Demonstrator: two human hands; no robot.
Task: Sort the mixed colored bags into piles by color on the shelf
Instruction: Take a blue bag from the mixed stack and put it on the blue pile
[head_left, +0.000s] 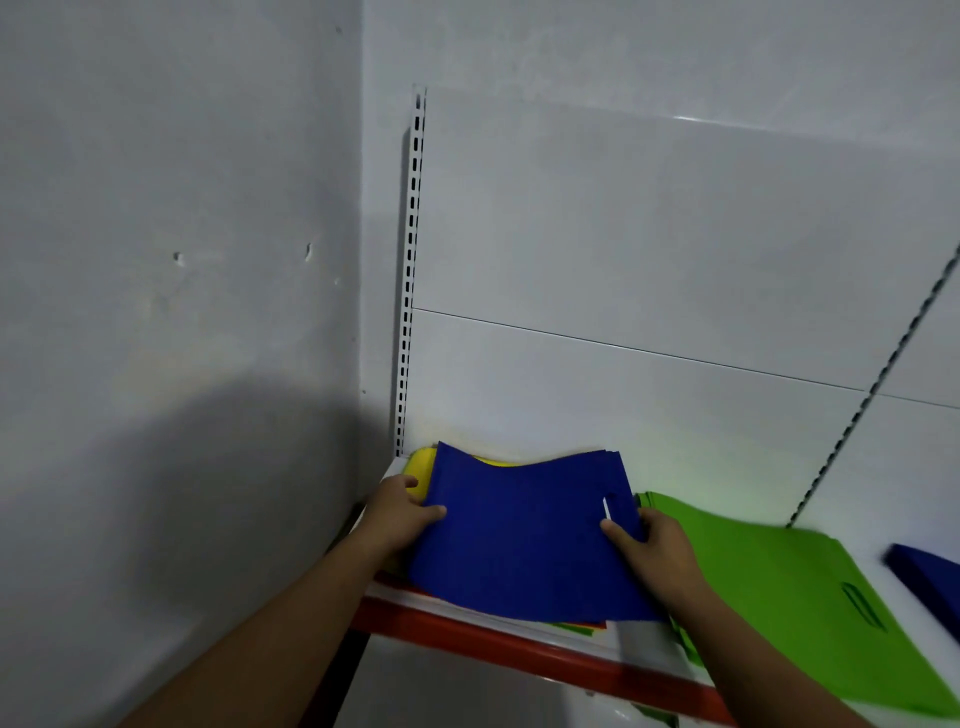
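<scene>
Head cam: the blue bag (524, 535) sits between both hands. The left hand (400, 512) pinches its left edge, thumb on top, and the right hand (652, 545) grips the right edge by the handle slot. A yellow bag (422, 467) peeks out just beyond the left hand. The green bags (769, 587) lie right of the right hand, on the shelf (519, 647).

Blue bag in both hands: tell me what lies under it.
Under the blue bag, a yellow bag peeks out at the back left, and thin orange and green edges show at its front. The rest of that pile is covered.
</scene>
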